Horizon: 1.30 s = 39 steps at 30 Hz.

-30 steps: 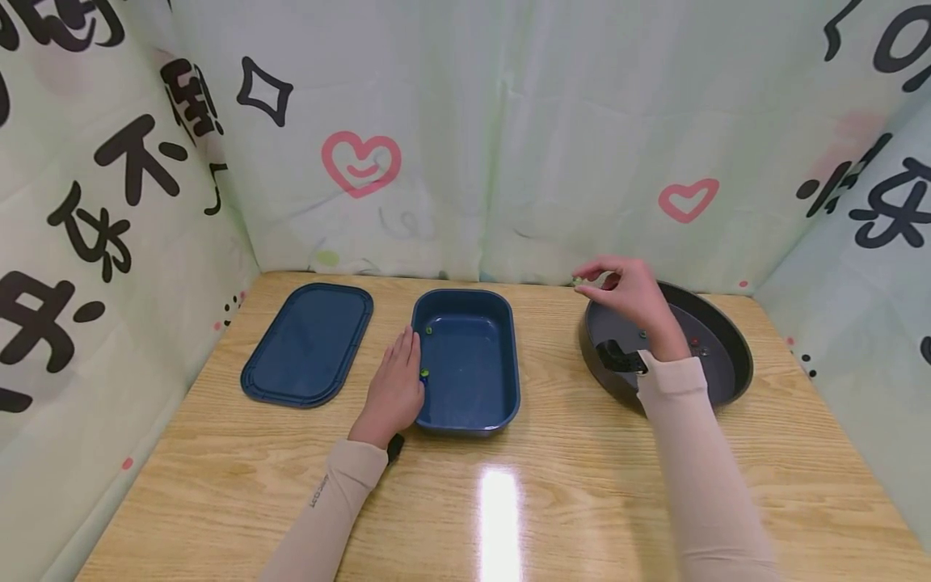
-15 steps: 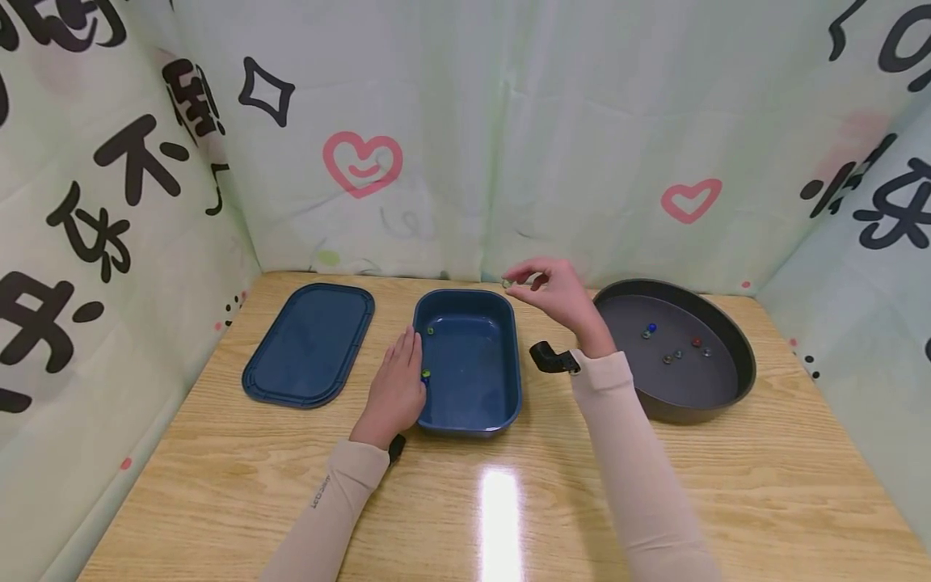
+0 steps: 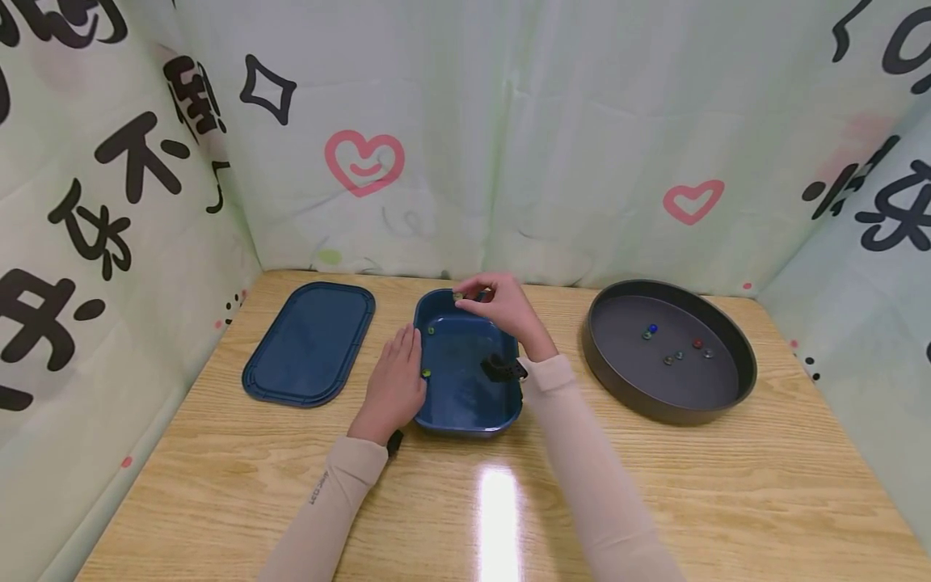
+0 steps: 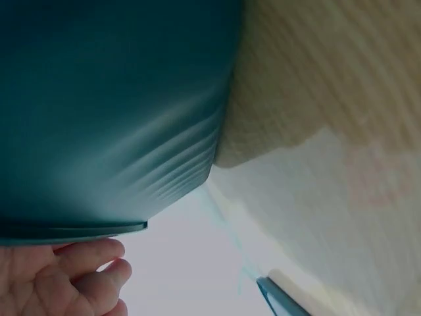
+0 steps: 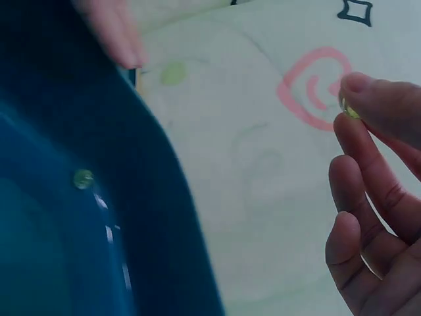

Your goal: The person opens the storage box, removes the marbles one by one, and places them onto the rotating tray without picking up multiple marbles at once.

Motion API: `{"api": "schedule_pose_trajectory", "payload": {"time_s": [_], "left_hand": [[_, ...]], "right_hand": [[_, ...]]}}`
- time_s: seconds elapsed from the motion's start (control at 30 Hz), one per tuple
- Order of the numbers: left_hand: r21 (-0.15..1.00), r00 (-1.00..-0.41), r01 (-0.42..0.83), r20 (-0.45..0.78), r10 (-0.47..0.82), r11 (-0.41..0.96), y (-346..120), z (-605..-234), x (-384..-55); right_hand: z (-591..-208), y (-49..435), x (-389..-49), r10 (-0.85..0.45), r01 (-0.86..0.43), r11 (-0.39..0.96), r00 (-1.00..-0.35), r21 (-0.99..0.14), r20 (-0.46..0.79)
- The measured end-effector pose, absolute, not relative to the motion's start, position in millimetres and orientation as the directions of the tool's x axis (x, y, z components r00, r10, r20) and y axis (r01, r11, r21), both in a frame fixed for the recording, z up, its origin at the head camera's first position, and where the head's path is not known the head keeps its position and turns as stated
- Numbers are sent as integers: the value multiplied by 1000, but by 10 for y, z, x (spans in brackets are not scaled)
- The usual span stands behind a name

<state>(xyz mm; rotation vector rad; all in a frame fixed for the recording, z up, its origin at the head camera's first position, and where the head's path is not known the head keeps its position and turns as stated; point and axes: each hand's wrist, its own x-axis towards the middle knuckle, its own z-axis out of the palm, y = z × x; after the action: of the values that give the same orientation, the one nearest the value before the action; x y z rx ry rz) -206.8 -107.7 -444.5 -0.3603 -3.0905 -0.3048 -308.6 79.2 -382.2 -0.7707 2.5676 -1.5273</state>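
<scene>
Over the far end of a blue rectangular container (image 3: 473, 404), my right hand (image 3: 502, 311) pinches a clear glass marble (image 5: 350, 107) with a yellow-green streak between thumb and index finger. Its other fingers are loosely bent in the right wrist view. My left hand (image 3: 393, 388) rests with straight fingers against the container's left rim. Inside the container, a green marble (image 3: 431, 331) lies near the left wall, and another green marble (image 3: 426, 373) sits nearer the left hand. In the left wrist view, the container's outer wall (image 4: 118, 112) hides part of that hand.
A round dark pan (image 3: 669, 388) stands at the right, holding several marbles, among them a blue marble (image 3: 652, 328) and a red marble (image 3: 697, 343). A flat blue lid (image 3: 309, 343) lies at the left of the wooden table (image 3: 429, 509). A printed curtain (image 3: 582, 145) surrounds the table.
My right hand has carried the marble left from above the pan to over the container, uncovering the marbles in the pan. The left hand has stayed at the rim.
</scene>
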Motion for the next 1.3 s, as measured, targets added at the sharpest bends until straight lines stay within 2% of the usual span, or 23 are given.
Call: {"api": "schedule_pose_trajectory", "payload": {"time_s": [0.37, 0.6, 0.97, 1.3], "left_hand": [[205, -978, 208, 44, 204, 956, -1140, -4445, -2106], [208, -978, 208, 46, 202, 956, -1164, -4443, -2098], [237, -980, 198, 20, 199, 951, -1161, -4485, -2093], [271, -981, 192, 45, 187, 943, -1146, -4523, -2095]], "right_hand": [[-4049, 646, -3157, -452, -364, 361, -874, -858, 180], [-4187, 612, -3188, -476, -367, 409, -867, -835, 148], [-4338, 568, -3217, -493, -304, 550, -870, -778, -8], [-4383, 550, -3218, -495, -264, 700, -849, -663, -185]]}}
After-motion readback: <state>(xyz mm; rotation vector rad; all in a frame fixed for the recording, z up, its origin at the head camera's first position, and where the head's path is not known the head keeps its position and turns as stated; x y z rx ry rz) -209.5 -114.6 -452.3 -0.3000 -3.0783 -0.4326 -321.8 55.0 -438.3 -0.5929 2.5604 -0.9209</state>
